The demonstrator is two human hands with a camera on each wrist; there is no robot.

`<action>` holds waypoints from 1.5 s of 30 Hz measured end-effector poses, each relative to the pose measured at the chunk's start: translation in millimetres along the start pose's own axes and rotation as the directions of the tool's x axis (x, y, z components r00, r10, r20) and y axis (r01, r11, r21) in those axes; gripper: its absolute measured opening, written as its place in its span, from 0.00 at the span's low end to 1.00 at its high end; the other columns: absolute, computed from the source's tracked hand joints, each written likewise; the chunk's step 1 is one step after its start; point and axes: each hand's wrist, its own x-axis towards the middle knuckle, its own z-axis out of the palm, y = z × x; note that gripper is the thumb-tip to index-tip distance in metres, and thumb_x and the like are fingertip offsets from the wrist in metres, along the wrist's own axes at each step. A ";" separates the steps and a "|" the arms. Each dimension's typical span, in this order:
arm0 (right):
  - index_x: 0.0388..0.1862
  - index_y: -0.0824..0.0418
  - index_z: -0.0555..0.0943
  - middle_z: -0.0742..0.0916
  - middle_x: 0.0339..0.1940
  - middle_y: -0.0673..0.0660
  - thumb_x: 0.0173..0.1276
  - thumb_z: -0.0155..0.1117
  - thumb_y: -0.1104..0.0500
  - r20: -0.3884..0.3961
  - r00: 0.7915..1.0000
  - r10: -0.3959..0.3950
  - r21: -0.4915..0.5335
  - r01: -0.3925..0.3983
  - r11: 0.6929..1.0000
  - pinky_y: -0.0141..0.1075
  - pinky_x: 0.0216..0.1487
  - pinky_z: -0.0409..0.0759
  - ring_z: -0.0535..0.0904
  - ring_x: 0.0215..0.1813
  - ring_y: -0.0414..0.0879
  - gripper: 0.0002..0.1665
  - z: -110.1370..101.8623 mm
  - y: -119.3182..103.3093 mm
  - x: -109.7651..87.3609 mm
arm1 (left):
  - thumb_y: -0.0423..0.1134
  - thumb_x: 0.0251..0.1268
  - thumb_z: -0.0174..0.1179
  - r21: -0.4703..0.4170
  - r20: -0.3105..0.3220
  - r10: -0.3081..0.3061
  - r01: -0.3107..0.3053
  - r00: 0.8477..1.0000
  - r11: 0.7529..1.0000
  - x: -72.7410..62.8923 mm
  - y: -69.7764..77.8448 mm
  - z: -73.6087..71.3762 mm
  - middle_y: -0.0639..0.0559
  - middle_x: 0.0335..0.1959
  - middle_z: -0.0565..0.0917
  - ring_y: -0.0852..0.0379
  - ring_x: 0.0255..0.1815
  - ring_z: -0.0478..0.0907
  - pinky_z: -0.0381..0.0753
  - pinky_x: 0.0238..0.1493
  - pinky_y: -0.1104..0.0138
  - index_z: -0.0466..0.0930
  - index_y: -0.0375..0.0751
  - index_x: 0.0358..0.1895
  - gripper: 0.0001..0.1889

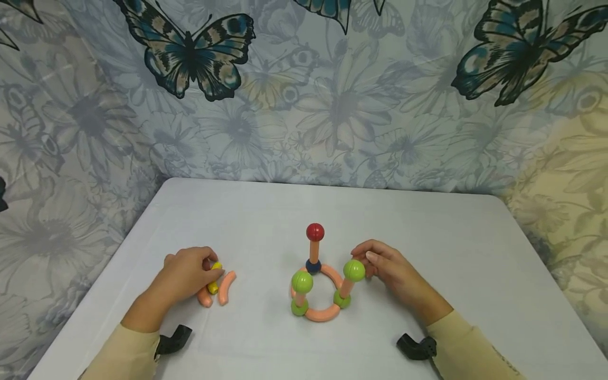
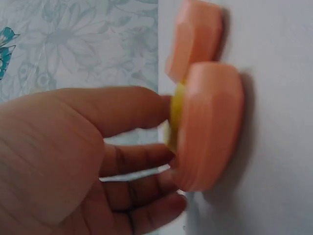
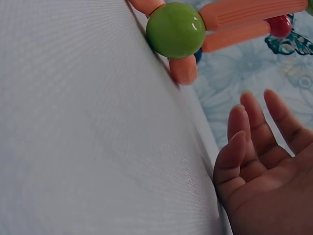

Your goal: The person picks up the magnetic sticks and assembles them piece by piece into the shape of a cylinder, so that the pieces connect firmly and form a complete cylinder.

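My left hand (image 1: 190,272) pinches a yellow piece (image 1: 213,287) between thumb and fingers, low over the table. Close beside it lie two curved orange sticks (image 1: 226,288), one partly under the hand; in the left wrist view the nearer orange stick (image 2: 212,127) hides most of the yellow piece (image 2: 176,115). At the middle stands a ball-and-stick toy: a ring of curved orange sticks (image 1: 323,315) joined by balls, with upright sticks topped by a red ball (image 1: 315,232) and two green balls (image 1: 354,270). My right hand (image 1: 387,266) is just right of it, fingers loosely bent, holding nothing.
The white table (image 1: 247,211) reaches back to a wall covering (image 1: 342,121) printed with flowers and butterflies. A black wrist mount (image 1: 174,340) sits at the left wrist, and another black mount (image 1: 416,347) at the right wrist.
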 end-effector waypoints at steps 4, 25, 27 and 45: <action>0.63 0.84 0.71 0.87 0.50 0.60 0.89 0.48 0.60 -0.018 0.999 0.029 -0.024 -0.030 0.999 0.39 0.46 0.81 0.82 0.46 0.47 0.23 0.2 0.9 0.0 | 0.40 0.70 0.72 -0.003 0.025 -0.056 0.056 0.998 0.998 1.7 2.0 -2.0 0.54 0.36 0.82 0.50 0.40 0.79 0.71 0.51 0.47 0.87 0.36 0.51 0.13; 0.62 0.80 0.74 0.89 0.49 0.59 0.88 0.51 0.60 -0.034 0.998 0.057 -0.050 -0.059 0.997 0.41 0.46 0.81 0.82 0.45 0.50 0.21 -2.7 3.2 6.1 | 0.40 0.90 0.55 -0.712 0.090 0.287 -0.140 0.954 0.688 19.4 76.4 -12.6 0.41 0.47 0.87 0.37 0.33 0.83 0.84 0.32 0.59 0.73 0.40 0.73 0.18; 0.61 0.80 0.74 0.89 0.49 0.59 0.87 0.51 0.61 -0.032 0.998 0.058 -0.050 -0.059 0.997 0.41 0.46 0.81 0.82 0.45 0.49 0.21 -3.0 3.6 6.4 | 0.39 0.87 0.59 -0.765 0.116 0.268 -0.086 0.956 0.638 19.7 85.5 -8.5 0.40 0.49 0.87 0.37 0.34 0.83 0.84 0.33 0.61 0.73 0.39 0.75 0.21; 0.61 0.77 0.76 0.88 0.53 0.65 0.87 0.52 0.60 -0.049 0.996 0.068 -0.060 -0.071 0.996 0.41 0.48 0.81 0.84 0.57 0.51 0.19 -2.1 1.1 14.6 | 0.36 0.77 0.68 -0.920 0.159 0.275 0.041 0.948 0.389 13.8 120.1 13.2 0.42 0.28 0.84 0.56 0.23 0.82 0.85 0.28 0.67 0.80 0.29 0.51 0.13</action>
